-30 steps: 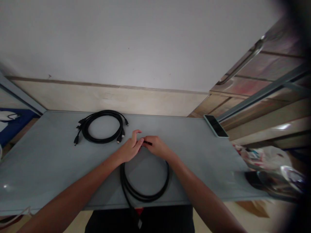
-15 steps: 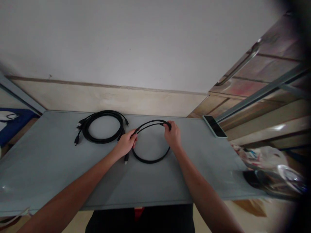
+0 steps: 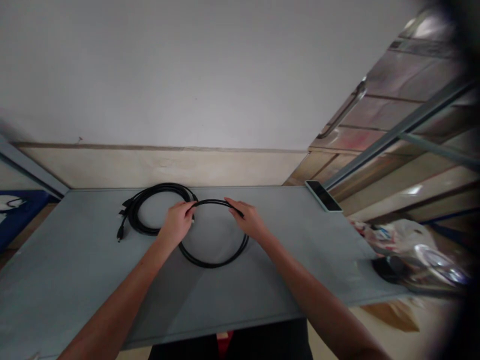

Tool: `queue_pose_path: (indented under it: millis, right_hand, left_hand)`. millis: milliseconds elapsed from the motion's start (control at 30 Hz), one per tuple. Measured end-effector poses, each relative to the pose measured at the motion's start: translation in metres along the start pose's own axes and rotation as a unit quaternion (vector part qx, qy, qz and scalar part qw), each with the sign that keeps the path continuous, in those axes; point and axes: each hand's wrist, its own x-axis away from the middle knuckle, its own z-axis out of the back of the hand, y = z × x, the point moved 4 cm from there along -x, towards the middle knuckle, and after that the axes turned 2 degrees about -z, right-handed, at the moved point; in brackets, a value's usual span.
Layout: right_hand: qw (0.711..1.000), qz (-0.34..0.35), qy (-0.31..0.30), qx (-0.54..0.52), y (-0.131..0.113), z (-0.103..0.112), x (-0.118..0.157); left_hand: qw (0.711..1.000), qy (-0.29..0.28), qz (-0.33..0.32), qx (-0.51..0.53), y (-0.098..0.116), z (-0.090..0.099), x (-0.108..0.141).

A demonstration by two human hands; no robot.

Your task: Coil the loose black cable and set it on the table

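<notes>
A black cable (image 3: 212,265) is looped into a ring just above or on the grey tabletop, gripped at both sides of its upper arc. My left hand (image 3: 178,220) pinches it at the upper left, and my right hand (image 3: 248,219) closes round it at the upper right. Left of this ring lies a thicker coil of black cables (image 3: 137,220), partly covered by my left hand. Connector plugs (image 3: 120,232) stick out at that coil's left side. Near my left fingertips a light plug tip shows, mostly hidden by the hand.
The grey table (image 3: 285,280) stands against a pale wall. A phone (image 3: 323,196) lies at its back right corner. On the right edge are a dark object with clear plastic (image 3: 397,267), blurred, and a metal frame (image 3: 397,132).
Both hands have shifted left with the ring of cable, my left hand now overlapping the other coil. The two upper strands lie closer together. The camera view has tilted slightly.
</notes>
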Motion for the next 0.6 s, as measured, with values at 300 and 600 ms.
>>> queue_pose_path:
  millis: [300, 600]
  right_hand:
    - [0.978, -0.007, -0.018, 0.207, -0.07, -0.048, -0.072]
    - [0.967, -0.046, -0.033, 0.249, -0.078, -0.113, -0.132]
  left_hand:
    - [0.979, -0.017, 0.006, -0.205, -0.079, 0.093, -0.043]
    - [0.91, -0.071, 0.072, -0.401, -0.146, 0.088, -0.042]
